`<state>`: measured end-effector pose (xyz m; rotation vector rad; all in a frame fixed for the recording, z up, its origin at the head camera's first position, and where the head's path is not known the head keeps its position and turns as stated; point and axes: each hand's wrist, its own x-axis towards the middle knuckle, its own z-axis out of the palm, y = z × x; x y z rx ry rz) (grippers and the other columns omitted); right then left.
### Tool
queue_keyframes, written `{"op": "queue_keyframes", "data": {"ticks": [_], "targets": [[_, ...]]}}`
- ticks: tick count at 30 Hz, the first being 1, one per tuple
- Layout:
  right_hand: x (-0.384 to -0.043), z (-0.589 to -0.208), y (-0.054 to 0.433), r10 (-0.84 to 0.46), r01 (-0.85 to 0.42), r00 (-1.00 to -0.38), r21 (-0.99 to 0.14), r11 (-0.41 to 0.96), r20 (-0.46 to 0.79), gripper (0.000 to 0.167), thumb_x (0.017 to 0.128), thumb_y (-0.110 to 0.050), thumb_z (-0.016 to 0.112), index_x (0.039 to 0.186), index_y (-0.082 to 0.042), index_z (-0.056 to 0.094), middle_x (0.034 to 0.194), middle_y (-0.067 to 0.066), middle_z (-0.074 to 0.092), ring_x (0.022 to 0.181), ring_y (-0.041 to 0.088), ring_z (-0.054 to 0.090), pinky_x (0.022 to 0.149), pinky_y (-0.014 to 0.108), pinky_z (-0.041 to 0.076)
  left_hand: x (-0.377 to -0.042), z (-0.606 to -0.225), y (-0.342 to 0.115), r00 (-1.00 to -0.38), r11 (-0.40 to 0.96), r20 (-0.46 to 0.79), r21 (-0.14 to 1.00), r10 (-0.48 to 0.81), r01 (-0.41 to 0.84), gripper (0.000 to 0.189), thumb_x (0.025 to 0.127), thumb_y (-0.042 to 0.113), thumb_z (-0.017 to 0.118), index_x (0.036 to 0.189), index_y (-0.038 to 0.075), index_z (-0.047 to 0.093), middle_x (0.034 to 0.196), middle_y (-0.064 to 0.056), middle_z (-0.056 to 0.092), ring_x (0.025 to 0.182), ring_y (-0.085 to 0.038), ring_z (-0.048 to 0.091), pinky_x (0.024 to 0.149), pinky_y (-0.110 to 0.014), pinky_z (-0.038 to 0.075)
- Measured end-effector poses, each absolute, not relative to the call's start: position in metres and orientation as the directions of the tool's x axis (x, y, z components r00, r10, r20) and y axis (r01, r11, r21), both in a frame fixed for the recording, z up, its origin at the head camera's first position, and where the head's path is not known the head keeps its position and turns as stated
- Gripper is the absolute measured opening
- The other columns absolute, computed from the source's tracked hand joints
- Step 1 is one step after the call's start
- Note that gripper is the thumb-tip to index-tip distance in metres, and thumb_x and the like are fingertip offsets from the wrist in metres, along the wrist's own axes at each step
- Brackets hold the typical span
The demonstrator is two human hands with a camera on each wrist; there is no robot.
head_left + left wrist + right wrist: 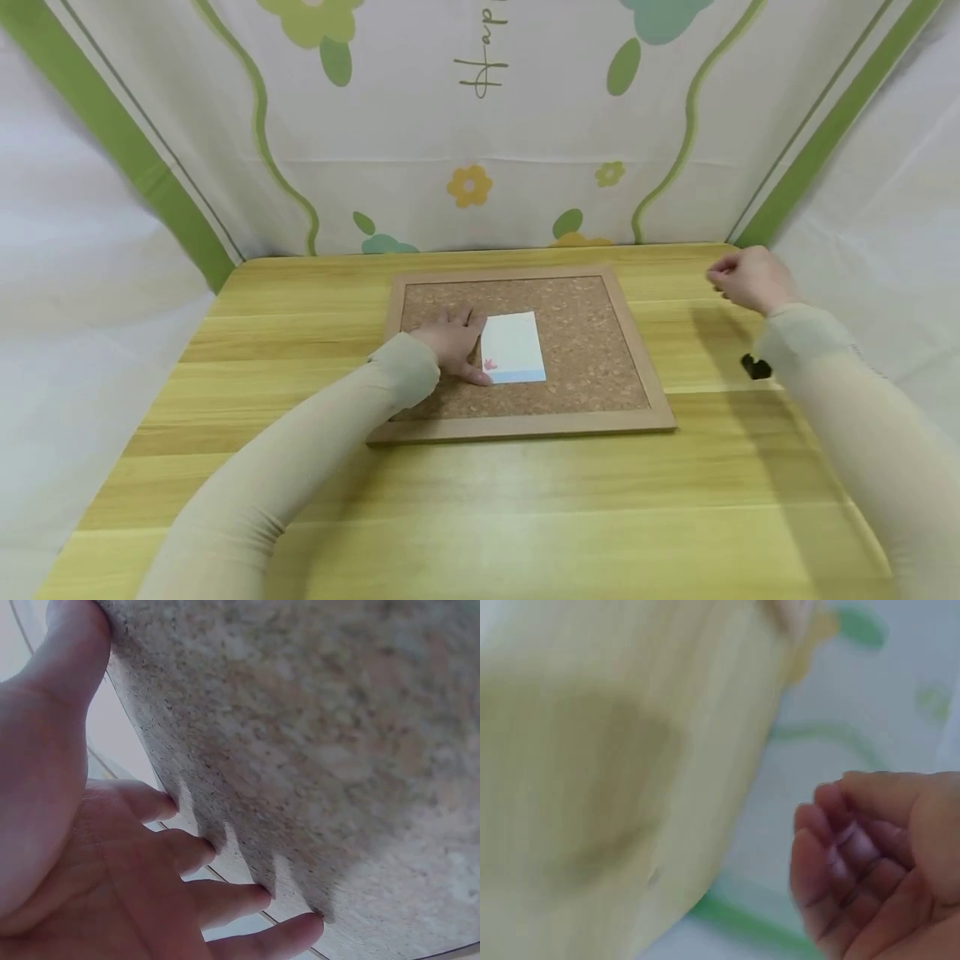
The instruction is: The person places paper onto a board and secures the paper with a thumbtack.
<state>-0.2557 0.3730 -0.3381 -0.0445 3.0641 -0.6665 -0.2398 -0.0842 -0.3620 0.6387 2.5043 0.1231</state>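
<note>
A cork board (592, 358) in a light wooden frame lies on the table. On it rests a white note sheet (513, 342) with a blue strip and a small pink figure near the bottom. My left hand (453, 342) presses on the board with spread fingers, its thumb and fingertips at the sheet's left edge. Past the board's right side my right hand (753, 279) is raised above the table, thumb and fingers drawn together. In the right wrist view its fingers (810, 877) are curled. Whether anything small sits between the fingertips cannot be made out.
A small black object (756, 367) lies on the wooden table (525, 508) beneath my right forearm, partly covered by the sleeve. Behind the table hangs a white cloth (540, 125) printed with flowers, and more white cloth (892, 208) borders the sides.
</note>
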Motion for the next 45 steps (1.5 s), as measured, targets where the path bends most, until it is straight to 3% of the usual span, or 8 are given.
{"op": "queue_keyframes", "data": {"ticks": [5,13,19,30,36,45], "targets": [[-0.252,-0.352,0.433,0.003,0.024,-0.998,-0.348,0.937,-0.061,0.043,0.101,-0.025,0.052,0.116,0.014,0.062,0.102,0.03,0.065,0.09,0.045,0.061,0.077,0.058,0.046,-0.237,-0.362,-0.085,-0.717,0.873,-0.502,0.217,0.484,0.437,0.115,0.084,0.064,0.065,0.16,0.014,-0.005,0.163,-0.015,-0.013,0.144,-0.051,-0.008,0.112,-0.064,0.016],[-0.258,-0.385,0.473,0.031,0.083,-0.988,-0.355,0.931,-0.151,0.048,0.098,-0.035,0.06,0.111,0.011,0.066,0.1,0.027,0.067,0.094,0.046,0.058,0.08,0.059,0.045,-0.234,-0.362,-0.084,-0.715,0.874,-0.506,0.224,0.482,0.431,0.114,0.084,0.063,0.065,0.16,0.016,-0.005,0.163,-0.013,-0.015,0.145,-0.049,-0.009,0.11,-0.066,0.018],[-0.262,-0.395,0.47,0.106,0.162,-0.98,-0.362,0.918,-0.17,0.054,0.095,-0.043,0.062,0.11,0.009,0.066,0.103,0.027,0.065,0.096,0.047,0.056,0.081,0.061,0.043,-0.232,-0.36,-0.083,-0.709,0.872,-0.51,0.237,0.487,0.428,0.113,0.084,0.062,0.064,0.16,0.015,-0.006,0.163,-0.014,-0.016,0.144,-0.05,-0.01,0.109,-0.067,0.021],[-0.26,-0.384,0.464,0.118,0.154,-0.982,-0.271,0.95,-0.144,0.039,0.095,-0.026,0.06,0.103,0.012,0.067,0.104,0.032,0.065,0.094,0.052,0.057,0.084,0.063,0.042,-0.235,-0.359,-0.082,-0.703,0.873,-0.522,0.225,0.483,0.433,0.114,0.084,0.064,0.062,0.159,0.016,-0.009,0.163,-0.011,-0.019,0.145,-0.047,-0.012,0.11,-0.066,0.019],[-0.258,-0.382,0.46,0.116,0.147,-0.986,-0.309,0.94,-0.116,0.039,0.095,-0.026,0.058,0.105,0.011,0.066,0.103,0.031,0.064,0.094,0.05,0.057,0.084,0.062,0.042,-0.237,-0.361,-0.083,-0.707,0.879,-0.527,0.223,0.472,0.421,0.115,0.084,0.064,0.062,0.159,0.017,-0.01,0.163,-0.01,-0.02,0.145,-0.046,-0.013,0.111,-0.065,0.017],[-0.264,-0.361,0.426,0.033,0.043,-0.999,-0.371,0.928,-0.032,0.031,0.093,-0.025,0.059,0.098,0.004,0.068,0.091,0.016,0.067,0.079,0.032,0.057,0.07,0.048,0.046,-0.238,-0.36,-0.087,-0.721,0.883,-0.516,0.191,0.462,0.429,0.113,0.084,0.063,0.063,0.16,0.015,-0.005,0.164,-0.012,-0.015,0.146,-0.048,-0.008,0.109,-0.067,0.02]]}}
